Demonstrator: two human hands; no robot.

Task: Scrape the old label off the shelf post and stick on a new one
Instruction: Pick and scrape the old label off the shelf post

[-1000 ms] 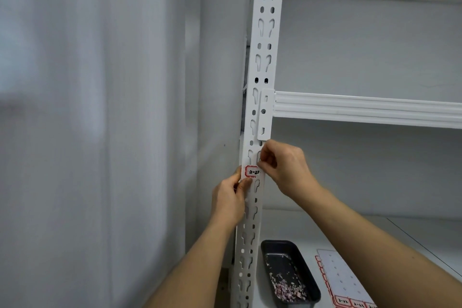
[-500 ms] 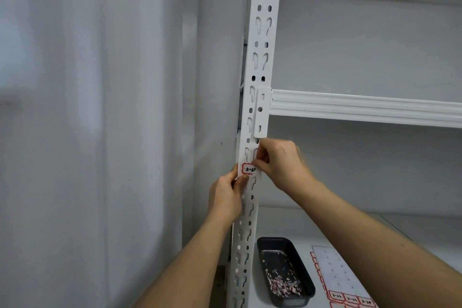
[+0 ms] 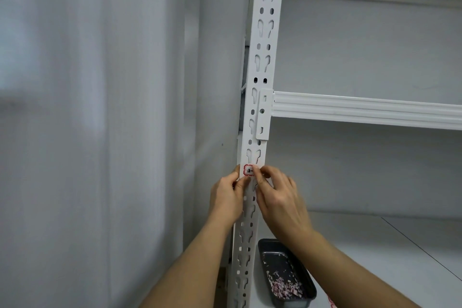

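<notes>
The white slotted shelf post (image 3: 261, 62) runs up the middle of the view. A small white label with a red border (image 3: 247, 171) sits on its front face, below the beam bracket. My left hand (image 3: 226, 199) holds the post's left edge, its thumb just under the label. My right hand (image 3: 278, 197) has dropped to the label's height. The thumb covers the label's right half, and the index finger curls at the post's right edge, pinching there. The label's writing is partly hidden.
A dark tray (image 3: 310, 291) with pink and white paper scraps (image 3: 282, 285) rests on the lower shelf board (image 3: 375, 252) beside the post. A label sheet's red corner (image 3: 331, 302) peeks in at the bottom. A white beam (image 3: 362, 110) crosses right; a pale curtain (image 3: 100, 132) hangs left.
My right hand has slid down from above the label to beside and below it, its thumb now over the label's right half. My left hand stays at the post's left edge.
</notes>
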